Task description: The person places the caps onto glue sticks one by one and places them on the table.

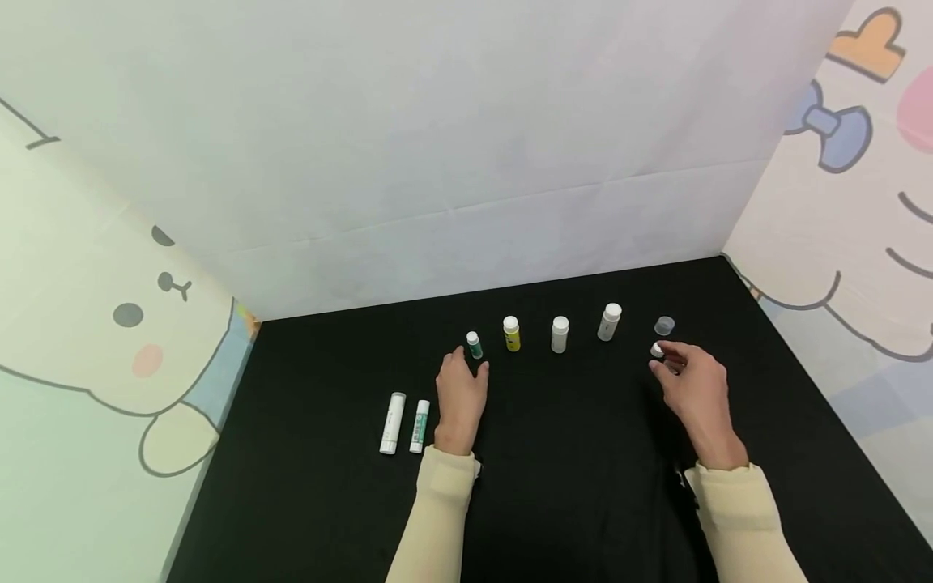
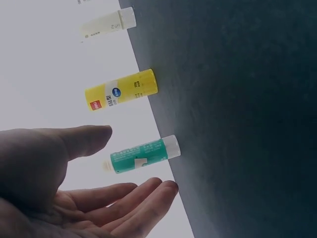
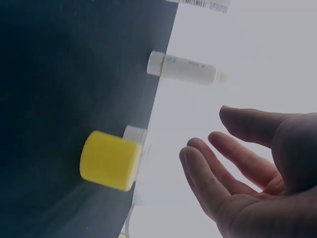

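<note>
In the head view, a small green glue stick (image 1: 476, 348) with a white top stands just beyond my left hand (image 1: 462, 393). The left wrist view shows the thumb on one side of this green glue stick (image 2: 141, 156) and the fingers on the other, with gaps between. My right hand (image 1: 694, 390) reaches over the right of the table, thumb and fingers apart and slightly bent. By its fingertips is a small white piece (image 1: 657, 350). A yellow cap (image 3: 110, 160) shows beyond the fingers in the right wrist view, and a clear cap (image 1: 664, 325) sits farther back.
A yellow glue stick (image 1: 513, 334) and two white ones, (image 1: 559, 335) in the middle and another white glue stick (image 1: 608, 322), stand in a row. Left of my left arm are a white tube (image 1: 392, 423) and a green-and-white tube (image 1: 419, 427). A pale curtain (image 1: 437, 162) borders the black table (image 1: 554, 486).
</note>
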`<state>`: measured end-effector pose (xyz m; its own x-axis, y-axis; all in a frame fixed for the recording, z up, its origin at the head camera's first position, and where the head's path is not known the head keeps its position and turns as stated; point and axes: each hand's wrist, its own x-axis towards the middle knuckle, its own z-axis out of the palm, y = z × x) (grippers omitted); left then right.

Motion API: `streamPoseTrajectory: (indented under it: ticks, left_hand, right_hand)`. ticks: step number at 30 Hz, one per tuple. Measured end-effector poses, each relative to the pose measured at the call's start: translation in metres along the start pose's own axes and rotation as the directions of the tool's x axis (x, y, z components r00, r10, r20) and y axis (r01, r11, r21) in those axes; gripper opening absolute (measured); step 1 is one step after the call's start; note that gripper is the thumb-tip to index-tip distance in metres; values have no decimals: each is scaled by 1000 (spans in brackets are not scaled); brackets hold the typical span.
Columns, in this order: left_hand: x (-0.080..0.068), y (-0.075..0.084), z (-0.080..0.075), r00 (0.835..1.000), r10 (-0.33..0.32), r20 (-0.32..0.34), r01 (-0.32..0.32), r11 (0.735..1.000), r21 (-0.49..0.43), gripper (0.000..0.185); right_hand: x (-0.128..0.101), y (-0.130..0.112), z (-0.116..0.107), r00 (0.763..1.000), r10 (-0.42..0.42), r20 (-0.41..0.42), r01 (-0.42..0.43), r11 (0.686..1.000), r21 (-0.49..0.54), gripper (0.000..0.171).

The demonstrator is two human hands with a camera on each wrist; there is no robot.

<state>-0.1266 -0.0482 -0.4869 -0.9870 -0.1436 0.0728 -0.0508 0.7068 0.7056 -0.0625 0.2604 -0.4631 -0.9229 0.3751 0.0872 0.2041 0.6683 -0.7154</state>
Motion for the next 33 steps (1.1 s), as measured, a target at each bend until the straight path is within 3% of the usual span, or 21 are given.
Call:
streamPoseTrajectory:
  ticks: [8, 24, 33]
  left_hand:
    - [7, -1, 3, 1000, -1, 7, 1, 1000, -5, 50]
    - [18, -3, 9, 1000, 1, 14, 0, 1000, -14, 42]
    - [23, -3, 11, 1000, 23, 6, -23, 1000, -2, 28]
  right_hand:
    - [5, 11, -8, 1000, 2, -25, -2, 1000, -24, 38]
    - [13, 25, -9, 996, 68, 58, -64, 996, -67, 44]
    - [19, 27, -9, 990, 98, 98, -90, 992, -82, 45]
